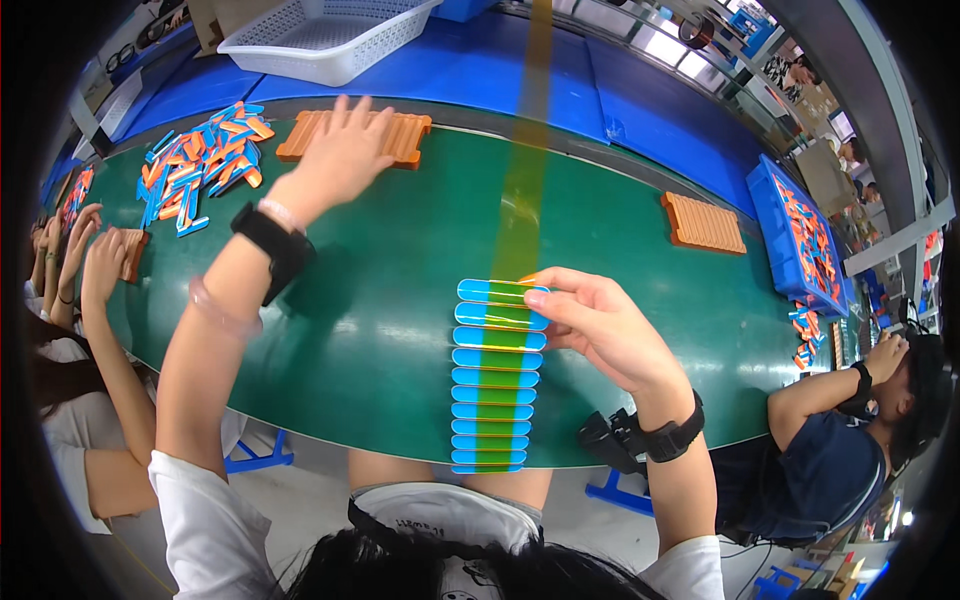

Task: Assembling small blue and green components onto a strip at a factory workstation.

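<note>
Left hand point(345, 150) with fingers spread over an orange ridged block point(408, 136), right hand point(600, 325) pinching the far end of a row of blue sticks point(495, 378), green desk point(390, 300) beneath

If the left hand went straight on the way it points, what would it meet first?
Probably the white basket, beyond the ridged orange block under the left hand; depth is unclear, so it might pass above.

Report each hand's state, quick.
Left hand: open, spread over the orange ridged rack.
Right hand: closed, holding the far end of a row of blue round-ended strips.
</note>
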Available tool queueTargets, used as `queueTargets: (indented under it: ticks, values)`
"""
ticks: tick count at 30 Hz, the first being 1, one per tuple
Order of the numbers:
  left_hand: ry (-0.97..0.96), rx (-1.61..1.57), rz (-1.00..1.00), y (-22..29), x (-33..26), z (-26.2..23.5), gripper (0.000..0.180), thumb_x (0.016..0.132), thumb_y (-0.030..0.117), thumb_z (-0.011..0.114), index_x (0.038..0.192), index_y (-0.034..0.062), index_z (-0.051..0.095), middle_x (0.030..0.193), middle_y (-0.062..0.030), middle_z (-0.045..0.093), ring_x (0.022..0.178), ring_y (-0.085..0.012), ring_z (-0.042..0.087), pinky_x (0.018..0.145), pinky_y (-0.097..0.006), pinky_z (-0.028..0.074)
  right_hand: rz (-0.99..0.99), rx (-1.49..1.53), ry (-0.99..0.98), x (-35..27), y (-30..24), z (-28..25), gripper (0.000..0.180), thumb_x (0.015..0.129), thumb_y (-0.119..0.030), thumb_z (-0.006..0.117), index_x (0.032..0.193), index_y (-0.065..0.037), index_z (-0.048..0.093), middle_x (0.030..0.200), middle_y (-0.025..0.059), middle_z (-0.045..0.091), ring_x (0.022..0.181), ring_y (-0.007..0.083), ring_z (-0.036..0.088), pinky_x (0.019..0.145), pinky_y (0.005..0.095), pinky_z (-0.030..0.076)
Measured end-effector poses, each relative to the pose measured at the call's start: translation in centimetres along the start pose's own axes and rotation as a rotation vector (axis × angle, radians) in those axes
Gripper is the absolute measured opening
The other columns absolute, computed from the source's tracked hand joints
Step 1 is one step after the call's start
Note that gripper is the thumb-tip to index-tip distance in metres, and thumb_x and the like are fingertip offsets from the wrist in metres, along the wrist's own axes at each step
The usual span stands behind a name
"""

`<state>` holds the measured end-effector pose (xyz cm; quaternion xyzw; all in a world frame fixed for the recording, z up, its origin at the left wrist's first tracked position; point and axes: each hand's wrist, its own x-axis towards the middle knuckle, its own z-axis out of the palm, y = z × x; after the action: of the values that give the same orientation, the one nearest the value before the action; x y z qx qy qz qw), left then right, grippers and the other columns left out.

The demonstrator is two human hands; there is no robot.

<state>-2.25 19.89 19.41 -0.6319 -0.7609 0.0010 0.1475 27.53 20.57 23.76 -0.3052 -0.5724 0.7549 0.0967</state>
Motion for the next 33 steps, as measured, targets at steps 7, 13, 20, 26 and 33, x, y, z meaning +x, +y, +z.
queueTargets:
  ticks: [7, 13, 20, 26, 33]
  values:
    - [-0.647, -2.357, -0.544, 9.9, -6.4, -6.5, 0.044, 0.088, 0.035, 0.042, 0.114, 0.0006, 0.042, 0.112, -0.0118, 0.050, 0.101, -0.0204, 0.050, 0.087, -0.035, 0.040, -0.030, 0.298, 0.024, -0.2, 0.5, 0.3, 0.022, 0.087, -0.020, 0.049, 0.098, -0.001, 0.052, 0.091, 0.0058, 0.058, 0.077, 0.0120, 0.058, 0.073, 0.0256, 0.046]
    - [-0.718, -2.548, -0.607, 12.2, -8.9, -5.0, 0.043, 0.086, 0.037, 0.047, 0.109, 0.0007, 0.046, 0.097, -0.0086, 0.055, 0.087, -0.0165, 0.054, 0.078, -0.031, 0.043, -0.054, 0.380, 0.175, 2.2, 2.6, 0.0, 0.022, 0.088, -0.021, 0.047, 0.092, 0.000, 0.051, 0.088, 0.0068, 0.058, 0.073, 0.0129, 0.059, 0.065, 0.0259, 0.046]
    - [-0.717, -2.444, -0.436, 12.2, -7.7, -2.6, 0.027, 0.087, 0.021, 0.048, 0.106, 0.0019, 0.048, 0.091, -0.0047, 0.056, 0.083, -0.0124, 0.055, 0.074, -0.028, 0.045, -0.260, -0.036, 0.403, 4.8, 4.7, -0.6, 0.024, 0.088, -0.020, 0.046, 0.079, 0.001, 0.053, 0.064, 0.0018, 0.055, 0.055, 0.0045, 0.051, 0.049, 0.0180, 0.038]
    - [-0.799, -2.412, -0.238, 11.7, -7.9, -2.2, 0.031, 0.086, 0.009, 0.046, 0.116, 0.0018, 0.043, 0.110, -0.0050, 0.050, 0.100, -0.0107, 0.048, 0.086, -0.026, 0.040, -0.223, -0.093, 0.279, 4.1, 4.9, -1.3, 0.025, 0.090, -0.022, 0.044, 0.087, 0.000, 0.054, 0.071, 0.0024, 0.057, 0.061, 0.0047, 0.053, 0.052, 0.0181, 0.040]
    - [-0.885, -2.232, -0.271, 11.1, -8.0, -2.3, 0.017, 0.088, 0.016, 0.048, 0.100, 0.0035, 0.046, 0.095, -0.0043, 0.055, 0.088, -0.0076, 0.049, 0.078, -0.023, 0.038, -0.234, -0.078, 0.154, 3.0, 4.4, -2.2, 0.020, 0.090, -0.016, 0.043, 0.098, 0.000, 0.051, 0.080, 0.0045, 0.059, 0.068, 0.0059, 0.052, 0.059, 0.0209, 0.043]
